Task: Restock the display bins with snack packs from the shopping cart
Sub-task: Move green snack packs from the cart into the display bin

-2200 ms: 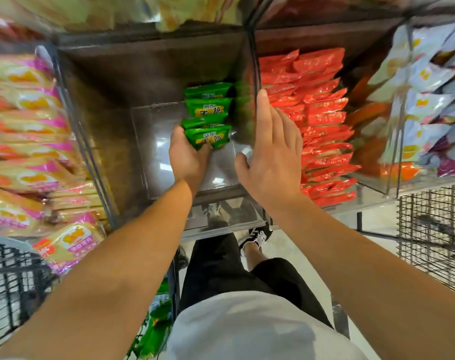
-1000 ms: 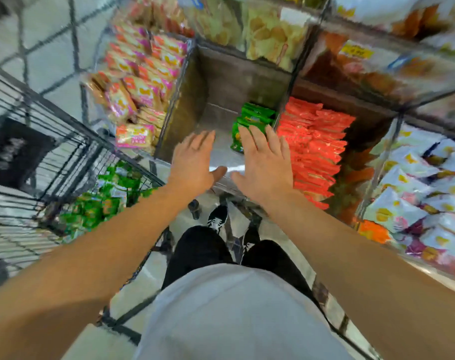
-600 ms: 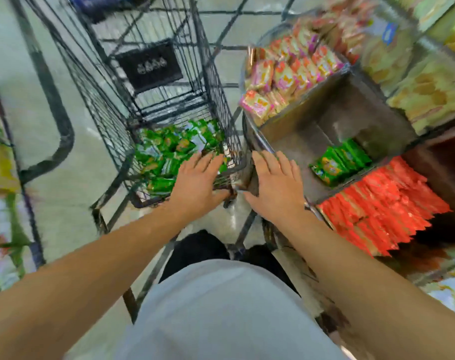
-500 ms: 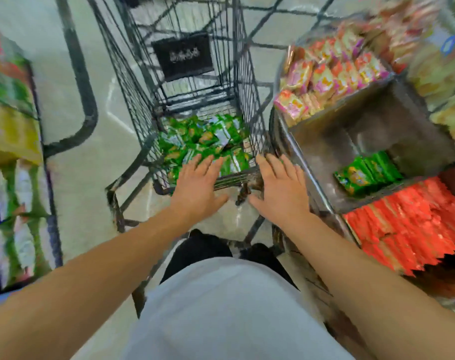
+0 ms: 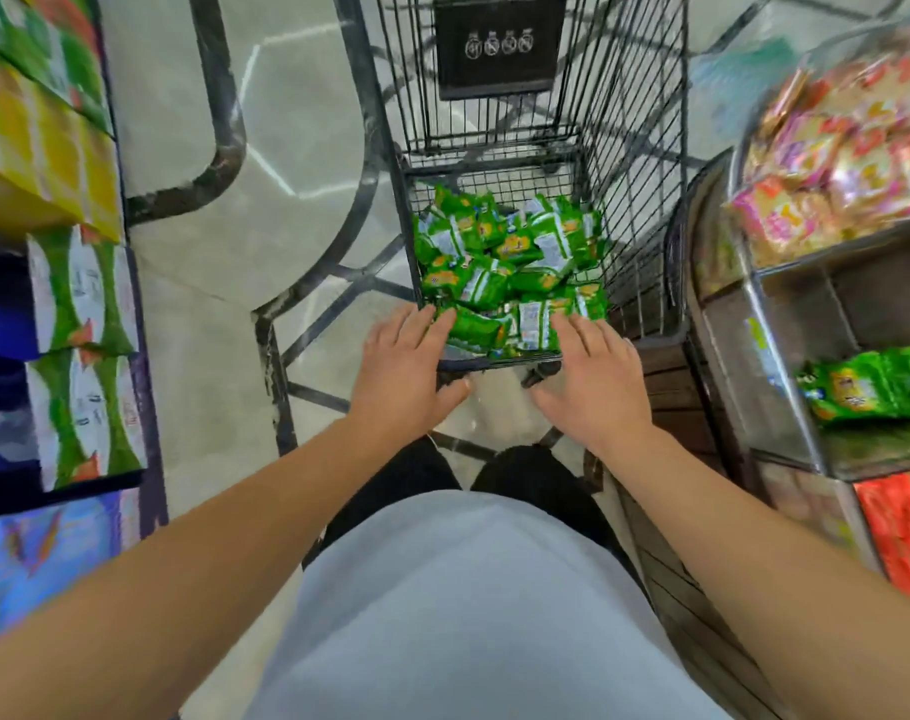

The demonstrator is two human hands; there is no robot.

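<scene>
My left hand (image 5: 409,368): spread flat, palm down, fingers straight and holding nothing; it hovers at the near edge of the shopping cart, fingertips just reaching the closest green pack.
My right hand (image 5: 593,379): also released and flat, fingers straight, grasping nothing; its fingertips lie at the near-right corner of the green pile.
Shopping cart (image 5: 645,163): black wire, straight ahead of me on the pale floor, a dark sign with small white icons hanging on its far wall.
Green snack packs (image 5: 505,262): a loose heap in the bottom of the cart, lying at all angles, some face up, some showing their white backs.
Display bin (image 5: 785,324): clear-walled, to my right; it is mostly bare inside.
Packs already in the bin (image 5: 868,387): a short row of the same green packs, standing close together toward the right edge of view.
Pink and orange packs (image 5: 837,163): piled in the bin beyond it, blurred.
Red packs (image 5: 905,527): in the bin nearer to me, at the lower right.
Boxes on the left shelf (image 5: 73,288): green-and-white and yellow cartons, blurred; I cannot read them.
</scene>
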